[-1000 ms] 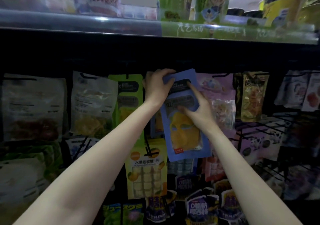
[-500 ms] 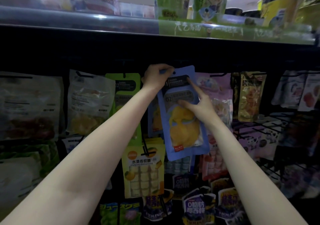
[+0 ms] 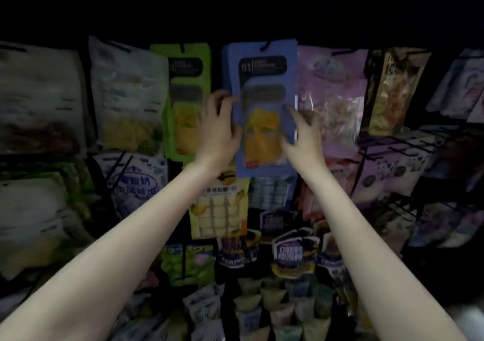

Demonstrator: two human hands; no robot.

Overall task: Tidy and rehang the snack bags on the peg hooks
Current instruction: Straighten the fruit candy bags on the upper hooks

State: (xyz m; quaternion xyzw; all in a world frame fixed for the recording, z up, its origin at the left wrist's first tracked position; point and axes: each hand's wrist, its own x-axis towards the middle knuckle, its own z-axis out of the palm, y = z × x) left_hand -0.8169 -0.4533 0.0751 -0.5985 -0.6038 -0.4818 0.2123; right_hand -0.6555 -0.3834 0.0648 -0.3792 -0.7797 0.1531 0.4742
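Blue bag (image 3: pixel 262 78) hangs upright, yellow snack in window, "01" label

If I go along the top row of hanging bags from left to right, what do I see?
Big whitish bag → clear bag of yellow snacks → green bag → blue bag with yellow fruit, between the left hand and right hand → pink bag → brown-gold bag.

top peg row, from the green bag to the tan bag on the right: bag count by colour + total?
Green flat bag: 1
Blue flat bag with yellow fruit window: 1 in front, between the left hand and right hand
Pink-purple clear-window bag: 1
Tan-brown narrow bag: 1
Total: 4; any bags hanging behind these are hidden.
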